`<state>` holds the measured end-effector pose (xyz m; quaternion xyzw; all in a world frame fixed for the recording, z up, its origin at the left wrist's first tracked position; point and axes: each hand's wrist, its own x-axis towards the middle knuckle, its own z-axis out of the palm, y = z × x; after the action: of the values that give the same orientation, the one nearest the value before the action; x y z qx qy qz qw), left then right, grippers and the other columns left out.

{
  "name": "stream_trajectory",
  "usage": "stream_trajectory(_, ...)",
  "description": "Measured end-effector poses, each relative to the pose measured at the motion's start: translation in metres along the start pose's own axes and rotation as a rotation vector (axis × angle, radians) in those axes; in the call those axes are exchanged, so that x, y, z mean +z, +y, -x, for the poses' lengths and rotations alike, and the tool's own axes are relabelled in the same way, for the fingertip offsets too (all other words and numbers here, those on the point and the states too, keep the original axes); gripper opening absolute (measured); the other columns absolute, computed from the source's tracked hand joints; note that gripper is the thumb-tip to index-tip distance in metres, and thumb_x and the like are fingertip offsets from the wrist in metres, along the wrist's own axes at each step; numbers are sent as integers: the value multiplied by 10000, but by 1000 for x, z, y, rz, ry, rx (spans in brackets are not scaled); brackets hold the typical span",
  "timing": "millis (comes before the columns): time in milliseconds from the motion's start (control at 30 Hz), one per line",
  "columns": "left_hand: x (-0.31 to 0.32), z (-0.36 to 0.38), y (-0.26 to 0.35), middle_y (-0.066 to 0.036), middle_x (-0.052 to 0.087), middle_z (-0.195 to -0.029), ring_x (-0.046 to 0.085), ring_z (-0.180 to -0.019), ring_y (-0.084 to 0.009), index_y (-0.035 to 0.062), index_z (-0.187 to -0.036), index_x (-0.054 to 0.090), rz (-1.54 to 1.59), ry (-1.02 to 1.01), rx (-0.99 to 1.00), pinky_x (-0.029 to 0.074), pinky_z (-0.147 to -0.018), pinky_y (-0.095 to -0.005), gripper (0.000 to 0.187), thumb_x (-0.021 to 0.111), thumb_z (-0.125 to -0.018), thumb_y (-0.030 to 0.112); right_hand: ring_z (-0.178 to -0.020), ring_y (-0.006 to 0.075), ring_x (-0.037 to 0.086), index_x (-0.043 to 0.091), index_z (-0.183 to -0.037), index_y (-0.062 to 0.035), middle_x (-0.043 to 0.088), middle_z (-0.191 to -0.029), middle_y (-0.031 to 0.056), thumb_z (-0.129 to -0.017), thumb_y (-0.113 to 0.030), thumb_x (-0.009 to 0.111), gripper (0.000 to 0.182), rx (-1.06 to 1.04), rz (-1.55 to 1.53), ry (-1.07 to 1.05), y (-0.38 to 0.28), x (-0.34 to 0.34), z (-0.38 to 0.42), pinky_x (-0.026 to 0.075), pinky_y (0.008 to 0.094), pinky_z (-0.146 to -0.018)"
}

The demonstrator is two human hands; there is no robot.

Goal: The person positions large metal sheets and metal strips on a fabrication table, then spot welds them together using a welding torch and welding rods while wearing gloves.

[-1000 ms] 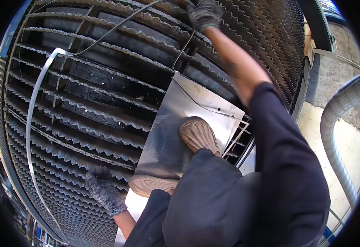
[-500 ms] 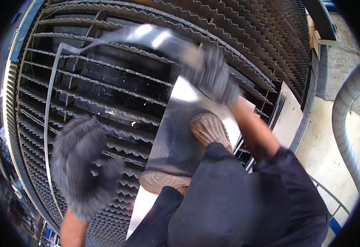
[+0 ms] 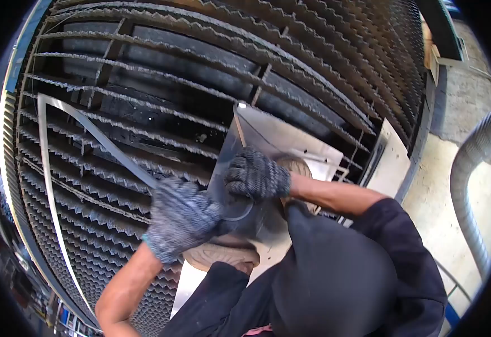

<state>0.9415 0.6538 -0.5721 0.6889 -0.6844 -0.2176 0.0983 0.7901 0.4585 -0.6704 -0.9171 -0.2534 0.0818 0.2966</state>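
My gloved left hand [image 3: 181, 219] is closed around a long thin metal strip [image 3: 108, 143]. From that hand the strip runs up and left to a sharp corner, then down along the left side of the slats. My gloved right hand [image 3: 254, 174] is closed close beside it, over the metal sheet [image 3: 279, 132] between my shoes. A curved piece of strip [image 3: 239, 213] shows between the hands, and a narrow length [image 3: 239, 130] extends above the right fist. The exact grip inside the right fingers is hidden.
Jagged slats [image 3: 144, 84] with dark gaps between them surround the sheet. My shoes [image 3: 220, 255] stand on the sheet. A pale plate [image 3: 391, 154] lies at the right edge of the slats, and a ribbed hose [image 3: 464, 180] hangs farther right.
My right hand has come down and inward from the upper strip. My left hand has moved right and now grips the strip. The strip's upper part has swung down and bent toward my hands.
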Motion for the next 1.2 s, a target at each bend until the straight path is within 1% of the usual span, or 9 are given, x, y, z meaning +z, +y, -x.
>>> stream_trajectory(167,-56,-117,-74,-68,697,-887,662,-856,-249,112,-977,722,266,629,-115,515,-782,-416,326,817,-701,257,-966,356,652,673,-1104,-82,681,-1028,121,-845,-314,670,348,479,132,526,68,-92,15,499,465,-886)
stream_trajectory(267,-44,-254,-151,-166,704,-976,666,-921,-348,134,-1139,711,103,479,-459,503,-854,-452,516,429,-993,541,-983,384,666,660,-1169,-79,692,-1104,166,-893,-348,669,386,849,226,632,169,-152,-9,529,453,-876)
stream_trajectory(400,-3,-327,-178,-227,693,-991,651,-970,-396,109,-1116,700,-324,699,-506,489,-915,-484,504,486,-957,536,-1009,359,672,693,-1125,-119,699,-1121,149,-906,-437,596,398,1078,416,539,292,-99,-20,530,459,-879)
stream_trajectory(567,-10,-290,-84,-221,714,-991,690,-993,-365,77,-1056,711,213,452,-729,542,-870,-457,406,619,-896,439,-1051,381,654,709,-1132,-110,679,-1165,200,-938,-511,517,485,1017,298,465,287,-119,-29,504,483,-922)
stream_trajectory(667,33,-279,-83,-261,660,-1180,606,-1172,-391,1,-1308,569,470,142,-718,464,-1023,-408,654,701,-819,414,-1062,388,644,718,-1129,-106,686,-1132,211,-944,-510,525,484,1063,106,495,255,-138,-30,493,470,-924)
stream_trajectory(800,66,-290,-85,-205,664,-1210,624,-1142,-334,23,-1286,598,887,498,-176,472,-995,-404,511,703,-856,279,-954,388,653,712,-1095,-74,701,-1004,208,-995,-422,502,418,727,-36,642,202,-155,-19,501,459,-842)
stream_trajectory(867,49,-254,-51,-221,620,-1278,593,-1174,-370,19,-1288,601,752,599,-232,465,-1000,-418,502,680,-863,274,-919,325,681,694,-1134,-37,708,-991,182,-945,-280,567,333,897,-718,646,106,-185,-24,546,406,-811)
stream_trajectory(1033,110,-118,31,-226,597,-1265,582,-1136,-399,25,-1238,621,1220,866,-116,473,-958,-437,459,655,-863,288,-1048,297,614,715,-863,-156,688,-1013,93,-755,-301,725,181,145,-76,424,-25,-87,-11,464,451,-975)
stream_trajectory(1200,121,-105,28,-212,624,-1163,607,-1049,-391,36,-1174,643,1384,858,-36,490,-900,-444,422,651,-855,311,-953,285,571,652,-872,-154,598,-1031,93,-735,-323,646,218,121,2,462,-26,-31,-8,451,471,-925)
